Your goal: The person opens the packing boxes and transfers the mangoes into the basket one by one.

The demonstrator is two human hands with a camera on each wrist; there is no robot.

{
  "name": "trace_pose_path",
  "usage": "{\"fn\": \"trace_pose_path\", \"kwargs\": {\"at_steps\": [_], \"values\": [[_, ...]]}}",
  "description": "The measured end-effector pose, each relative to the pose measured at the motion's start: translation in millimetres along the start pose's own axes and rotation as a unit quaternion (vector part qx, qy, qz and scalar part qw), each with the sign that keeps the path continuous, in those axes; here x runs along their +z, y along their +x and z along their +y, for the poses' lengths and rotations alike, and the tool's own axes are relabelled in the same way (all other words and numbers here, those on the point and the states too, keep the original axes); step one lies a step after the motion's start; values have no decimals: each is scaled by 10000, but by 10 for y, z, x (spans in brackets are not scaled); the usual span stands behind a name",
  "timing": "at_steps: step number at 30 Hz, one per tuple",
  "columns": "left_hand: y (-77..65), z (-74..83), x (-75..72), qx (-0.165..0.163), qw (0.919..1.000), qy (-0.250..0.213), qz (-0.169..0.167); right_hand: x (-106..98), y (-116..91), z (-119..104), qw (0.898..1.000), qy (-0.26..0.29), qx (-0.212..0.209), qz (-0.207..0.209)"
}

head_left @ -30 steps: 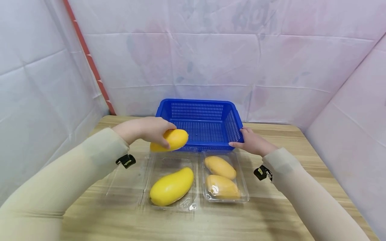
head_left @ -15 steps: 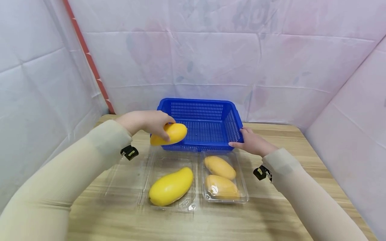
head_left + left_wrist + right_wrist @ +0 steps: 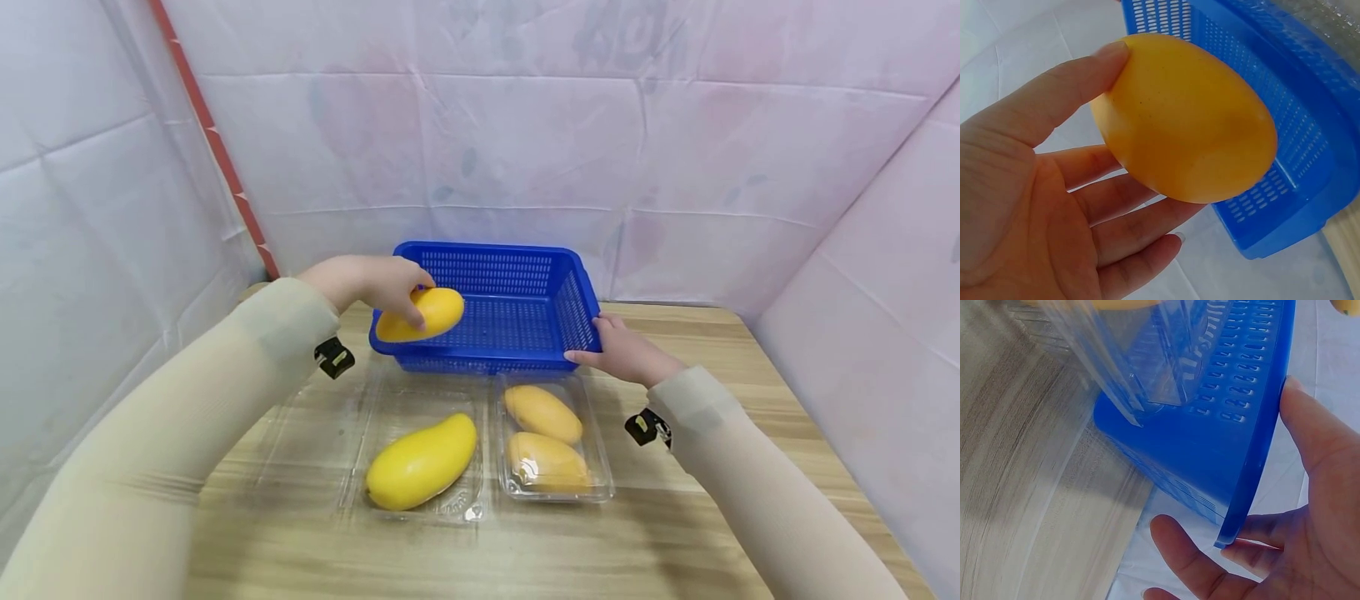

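My left hand (image 3: 375, 282) grips an orange-yellow mango (image 3: 441, 312) and holds it over the left end of the blue plastic basket (image 3: 480, 360). In the left wrist view the thumb presses the top of the mango (image 3: 1185, 119) while the fingers lie under and behind it. At the basket's front right corner, my right hand (image 3: 628, 350) holds the rim; the right wrist view has its thumb on the rim (image 3: 1266, 444) and some fingers below. A brighter yellow mango (image 3: 422, 461) lies in an open clear clamshell box (image 3: 474, 512), in front of the basket.
A second clear box (image 3: 604, 488), with its lid down, contains two mangoes (image 3: 544, 413) and sits right of the open one. The open box's clear lid (image 3: 303, 454) lies flat to the left. White cloth walls (image 3: 525, 142) enclose the wooden table (image 3: 675, 508).
My left hand has carried the mango up and away from me, from the basket's front left edge to over its left end. My right hand stays on the rim.
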State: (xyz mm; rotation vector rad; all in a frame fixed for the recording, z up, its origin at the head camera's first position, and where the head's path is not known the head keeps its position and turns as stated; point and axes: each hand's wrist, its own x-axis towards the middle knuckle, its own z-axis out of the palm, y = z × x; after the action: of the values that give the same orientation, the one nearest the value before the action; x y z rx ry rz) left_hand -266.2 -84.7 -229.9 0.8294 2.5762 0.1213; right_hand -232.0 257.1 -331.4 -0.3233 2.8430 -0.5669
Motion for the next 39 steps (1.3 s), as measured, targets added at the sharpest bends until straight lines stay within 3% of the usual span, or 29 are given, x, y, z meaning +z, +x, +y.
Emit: {"fn": "trace_pose_path", "kwargs": {"at_steps": [15,28,39], "values": [[185,-103,-104,-279,9993,-261,-57,19,-27,-14,9999,23,-63,89],[285,-169,-159,-405,9990,-185,-104,19,-19,-36,10000,15,55,78],[402,-149,-253,-753,9966,-232,-247,31,-55,-43,9999,79,-10,140]]}}
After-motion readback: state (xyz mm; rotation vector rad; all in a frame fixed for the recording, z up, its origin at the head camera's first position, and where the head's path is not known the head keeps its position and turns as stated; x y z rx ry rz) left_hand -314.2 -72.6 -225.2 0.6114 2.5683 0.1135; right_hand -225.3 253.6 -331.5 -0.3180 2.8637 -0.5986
